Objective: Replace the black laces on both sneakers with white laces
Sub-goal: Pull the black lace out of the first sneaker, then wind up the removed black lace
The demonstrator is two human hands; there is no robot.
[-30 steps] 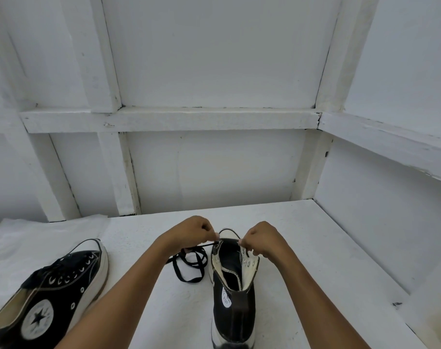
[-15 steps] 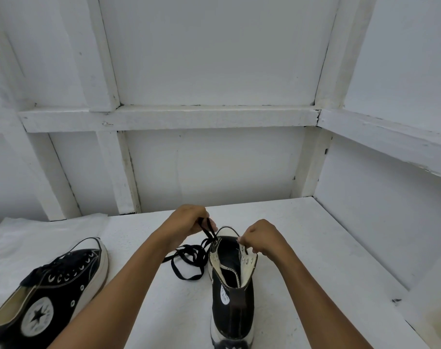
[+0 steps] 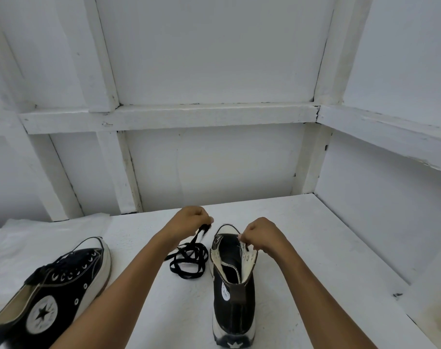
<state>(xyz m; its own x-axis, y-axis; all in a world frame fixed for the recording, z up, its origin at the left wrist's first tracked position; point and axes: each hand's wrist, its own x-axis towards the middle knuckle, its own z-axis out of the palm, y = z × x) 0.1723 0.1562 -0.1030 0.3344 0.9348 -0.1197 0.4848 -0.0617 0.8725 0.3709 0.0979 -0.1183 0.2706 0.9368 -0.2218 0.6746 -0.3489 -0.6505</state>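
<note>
A black high-top sneaker [image 3: 233, 295] stands in front of me, heel toward me, its eyelets bare of lace. My right hand [image 3: 261, 235] pinches its right eyelet flap near the toe. My left hand [image 3: 193, 219] holds one end of the black lace [image 3: 188, 260] a little above the table, left of the toe. The rest of that lace lies in a loose pile beside the shoe. A second black sneaker [image 3: 53, 293] lies on its side at the left, with its black lace threaded. No white lace is in view.
The white table [image 3: 302, 235] ends at a white panelled wall behind and a side wall on the right. A crumpled white sheet [image 3: 38, 230] lies at the back left, under the second sneaker.
My left hand has drawn the black lace out of the front eyelets and away to the left of the shoe. My right hand has stayed on the eyelet flap.
</note>
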